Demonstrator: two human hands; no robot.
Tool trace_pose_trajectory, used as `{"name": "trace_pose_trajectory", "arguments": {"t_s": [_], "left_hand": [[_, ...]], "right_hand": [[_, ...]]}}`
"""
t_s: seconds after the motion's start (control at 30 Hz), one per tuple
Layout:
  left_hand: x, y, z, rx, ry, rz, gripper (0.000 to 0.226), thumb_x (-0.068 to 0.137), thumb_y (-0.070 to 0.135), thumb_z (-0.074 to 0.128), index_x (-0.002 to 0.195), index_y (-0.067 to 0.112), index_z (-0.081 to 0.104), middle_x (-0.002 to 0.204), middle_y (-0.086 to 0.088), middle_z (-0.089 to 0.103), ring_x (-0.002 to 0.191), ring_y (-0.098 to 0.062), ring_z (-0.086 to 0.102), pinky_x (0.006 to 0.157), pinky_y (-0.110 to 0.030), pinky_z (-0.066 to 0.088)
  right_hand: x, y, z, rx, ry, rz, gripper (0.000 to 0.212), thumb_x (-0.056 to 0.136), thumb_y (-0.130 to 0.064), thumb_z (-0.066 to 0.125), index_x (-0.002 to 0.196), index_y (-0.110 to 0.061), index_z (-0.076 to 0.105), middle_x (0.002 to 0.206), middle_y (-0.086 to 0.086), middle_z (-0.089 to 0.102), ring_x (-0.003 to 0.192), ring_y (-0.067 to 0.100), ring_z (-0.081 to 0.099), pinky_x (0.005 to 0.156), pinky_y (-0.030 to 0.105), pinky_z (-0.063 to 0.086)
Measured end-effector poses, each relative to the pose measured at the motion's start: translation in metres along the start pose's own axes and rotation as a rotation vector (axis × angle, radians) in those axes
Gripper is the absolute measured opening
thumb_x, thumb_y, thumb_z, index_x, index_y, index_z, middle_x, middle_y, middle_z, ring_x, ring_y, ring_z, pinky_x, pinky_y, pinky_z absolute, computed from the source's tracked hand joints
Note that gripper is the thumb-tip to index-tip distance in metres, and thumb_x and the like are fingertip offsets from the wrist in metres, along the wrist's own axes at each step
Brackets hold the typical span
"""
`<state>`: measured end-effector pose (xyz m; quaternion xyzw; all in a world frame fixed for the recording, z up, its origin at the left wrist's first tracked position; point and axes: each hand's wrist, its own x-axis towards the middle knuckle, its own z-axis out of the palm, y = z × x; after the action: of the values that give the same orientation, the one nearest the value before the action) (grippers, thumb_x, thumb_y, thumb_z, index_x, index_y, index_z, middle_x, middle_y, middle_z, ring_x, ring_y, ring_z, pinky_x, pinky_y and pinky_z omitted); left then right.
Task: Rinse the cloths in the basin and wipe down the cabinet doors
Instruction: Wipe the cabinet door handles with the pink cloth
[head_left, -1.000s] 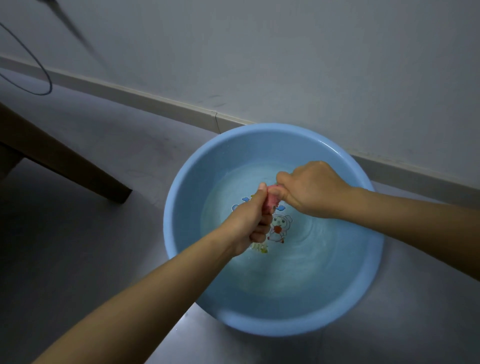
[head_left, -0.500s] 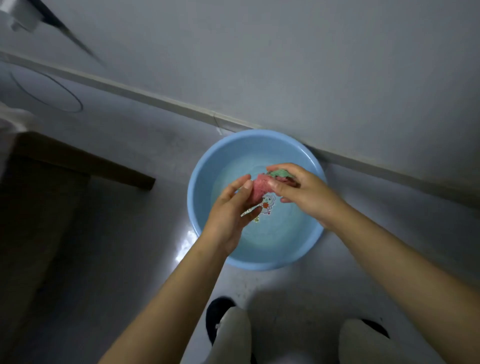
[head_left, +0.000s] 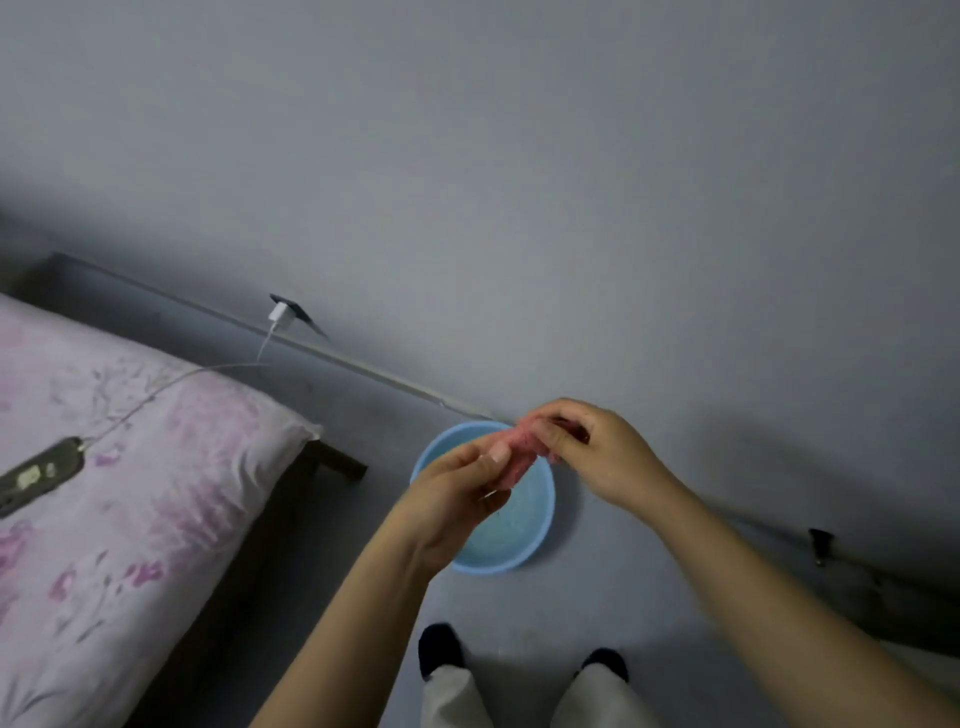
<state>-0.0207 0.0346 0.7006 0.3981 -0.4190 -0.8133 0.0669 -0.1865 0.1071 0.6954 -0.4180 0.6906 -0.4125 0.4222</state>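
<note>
Holding a pink cloth between them, the left hand and right hand pinch it above the blue basin.

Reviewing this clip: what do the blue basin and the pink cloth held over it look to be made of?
Blue basin: probably moulded plastic, going by its uniform pale blue colour and thin rounded rim. Pink cloth: seemingly soft, fuzzy fabric, maybe microfibre or terry; it bunches and stretches between the left hand and right hand. Blur leaves the weave unclear.

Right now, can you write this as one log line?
left hand: holds cloth | right hand: holds cloth | cloth: above basin | person: standing
</note>
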Motion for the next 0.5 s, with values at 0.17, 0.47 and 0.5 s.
{"name": "trace_pose_trajectory", "arguments": {"t_s": [0.17, 0.47, 0.5], "left_hand": [[-0.067, 0.043, 0.058, 0.017, -0.095, 0.094, 0.031, 0.073, 0.010, 0.073, 0.101, 0.011, 0.059, 0.089, -0.003, 0.066, 0.072, -0.008, 0.062, 0.064, -0.017, 0.050], [-0.131, 0.045, 0.108, 0.097, -0.284, 0.358, 0.031, 0.067, 0.001, 0.067, 0.094, 0.008, 0.054, 0.093, -0.019, 0.065, 0.078, -0.024, 0.063, 0.061, -0.026, 0.049], [-0.138, 0.042, 0.113, 0.122, -0.289, 0.373, 0.036, 0.066, 0.001, 0.069, 0.098, 0.009, 0.055, 0.094, -0.019, 0.063, 0.079, -0.025, 0.062, 0.060, -0.027, 0.049]], "right_hand": [[-0.061, -0.073, -0.042, -0.224, 0.142, -0.127, 0.012, 0.088, -0.018, 0.065, 0.095, -0.018, 0.075, 0.099, -0.008, 0.059, 0.097, 0.010, 0.048, 0.091, 0.023, 0.035], [-0.189, -0.124, -0.045, -0.048, 0.520, -0.194, 0.024, 0.087, -0.015, 0.065, 0.098, -0.037, 0.066, 0.101, -0.013, 0.054, 0.088, 0.007, 0.059, 0.079, 0.009, 0.043], [-0.205, -0.125, -0.043, -0.011, 0.564, -0.167, 0.022, 0.088, -0.017, 0.065, 0.101, -0.035, 0.064, 0.102, -0.011, 0.056, 0.084, 0.004, 0.060, 0.075, 0.007, 0.043]]}}
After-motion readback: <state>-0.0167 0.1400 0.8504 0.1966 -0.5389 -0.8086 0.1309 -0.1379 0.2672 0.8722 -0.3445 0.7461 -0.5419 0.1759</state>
